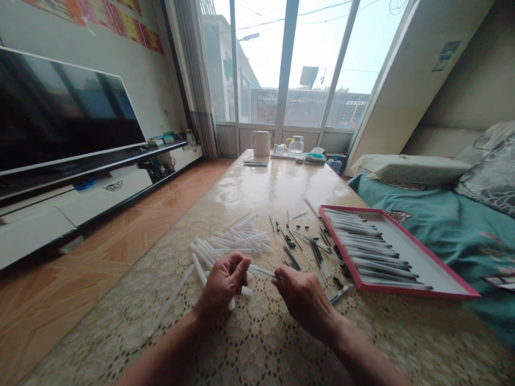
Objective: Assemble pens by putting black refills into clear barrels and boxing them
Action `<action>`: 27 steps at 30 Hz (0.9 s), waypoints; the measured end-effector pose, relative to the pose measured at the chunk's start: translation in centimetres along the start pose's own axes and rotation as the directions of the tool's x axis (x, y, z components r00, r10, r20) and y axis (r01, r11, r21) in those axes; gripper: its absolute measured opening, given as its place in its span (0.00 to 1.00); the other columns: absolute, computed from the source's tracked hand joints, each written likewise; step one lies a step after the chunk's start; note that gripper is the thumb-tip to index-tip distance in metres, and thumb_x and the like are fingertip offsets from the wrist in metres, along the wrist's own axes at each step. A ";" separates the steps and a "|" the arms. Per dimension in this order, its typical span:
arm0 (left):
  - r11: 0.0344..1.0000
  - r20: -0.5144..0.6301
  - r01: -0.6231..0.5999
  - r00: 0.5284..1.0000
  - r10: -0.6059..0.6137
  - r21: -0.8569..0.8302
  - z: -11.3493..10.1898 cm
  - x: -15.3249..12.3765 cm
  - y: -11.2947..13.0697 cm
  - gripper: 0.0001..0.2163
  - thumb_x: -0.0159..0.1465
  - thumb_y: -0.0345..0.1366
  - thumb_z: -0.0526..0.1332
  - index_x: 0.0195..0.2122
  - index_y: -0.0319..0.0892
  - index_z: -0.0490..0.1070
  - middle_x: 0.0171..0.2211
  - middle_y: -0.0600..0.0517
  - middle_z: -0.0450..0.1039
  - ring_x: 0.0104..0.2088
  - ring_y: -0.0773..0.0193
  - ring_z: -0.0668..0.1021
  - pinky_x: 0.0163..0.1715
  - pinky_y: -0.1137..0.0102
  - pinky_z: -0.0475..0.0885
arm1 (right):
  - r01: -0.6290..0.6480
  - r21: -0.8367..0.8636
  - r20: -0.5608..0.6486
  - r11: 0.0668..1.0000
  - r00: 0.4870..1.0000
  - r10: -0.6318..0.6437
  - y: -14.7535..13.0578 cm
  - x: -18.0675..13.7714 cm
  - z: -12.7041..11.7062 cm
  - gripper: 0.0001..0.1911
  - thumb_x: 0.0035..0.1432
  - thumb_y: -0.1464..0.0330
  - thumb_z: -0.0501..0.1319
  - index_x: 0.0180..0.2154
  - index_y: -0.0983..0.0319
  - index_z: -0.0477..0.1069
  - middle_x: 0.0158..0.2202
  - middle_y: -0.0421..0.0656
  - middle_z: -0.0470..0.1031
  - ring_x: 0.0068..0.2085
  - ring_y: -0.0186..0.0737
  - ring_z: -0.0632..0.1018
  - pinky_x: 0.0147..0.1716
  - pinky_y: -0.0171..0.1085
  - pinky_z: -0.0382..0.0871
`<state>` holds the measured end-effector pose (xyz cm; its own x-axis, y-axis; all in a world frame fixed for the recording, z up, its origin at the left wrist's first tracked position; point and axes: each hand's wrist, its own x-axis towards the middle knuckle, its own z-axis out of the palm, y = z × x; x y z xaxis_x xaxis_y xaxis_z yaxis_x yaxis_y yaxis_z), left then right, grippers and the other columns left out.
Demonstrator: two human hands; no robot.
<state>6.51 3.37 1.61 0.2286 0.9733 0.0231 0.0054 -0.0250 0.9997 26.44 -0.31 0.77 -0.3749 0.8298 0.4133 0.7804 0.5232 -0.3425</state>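
Between my two hands stretches a thin whitish pen barrel. My left hand is closed round its left end. The fingertips of my right hand pinch its right end, where a small dark bit shows; what that bit is I cannot tell. Just beyond my left hand lies a pile of white plastic tubes. Past my right hand are scattered black pen parts and thin refills. A pen with a dark tip lies right of my right hand.
A red-rimmed tray at the right holds a row of pens with dark ends. A single tube lies at the left. At the table's far end stand a pitcher and a glass jar. A sofa borders the right side.
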 end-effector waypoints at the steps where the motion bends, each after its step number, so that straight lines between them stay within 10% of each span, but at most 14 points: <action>1: 1.000 -0.003 -0.011 1.000 0.011 0.027 0.0 -0.1 0.1 0.19 0.58 0.51 0.60 0.22 0.40 0.63 0.14 0.59 0.63 0.12 0.76 0.61 0.11 0.79 0.54 | 0.008 -0.020 0.005 1.000 1.000 -0.008 0.0 0.0 0.0 0.10 0.66 0.68 0.48 0.32 0.60 0.63 0.26 0.38 0.69 0.24 0.32 0.68 0.24 0.33 0.51; 16: 0.996 0.100 -0.042 0.994 0.034 0.082 0.2 -0.6 -0.3 0.18 0.61 0.51 0.55 0.23 0.41 0.62 0.14 0.59 0.61 0.12 0.75 0.59 0.12 0.78 0.53 | 0.044 -0.157 0.012 0.987 0.999 -0.042 -0.7 0.2 -1.2 0.12 0.66 0.67 0.50 0.29 0.61 0.64 0.24 0.39 0.70 0.23 0.32 0.67 0.23 0.34 0.47; 27: 0.975 0.074 -0.146 0.988 0.136 0.165 0.5 -1.6 -0.1 0.15 0.64 0.45 0.54 0.25 0.42 0.63 0.16 0.59 0.61 0.15 0.73 0.62 0.16 0.77 0.57 | -0.264 0.531 0.261 0.805 0.955 0.141 -1.0 0.9 -2.2 0.20 0.63 0.60 0.51 0.23 0.63 0.67 0.19 0.35 0.58 0.22 0.29 0.60 0.23 0.30 0.53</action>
<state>6.58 1.69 1.51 0.2986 0.9413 0.1577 0.1324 -0.2045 0.9699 26.41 -0.55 3.35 -0.3788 0.9168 0.1266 0.4614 0.3057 -0.8329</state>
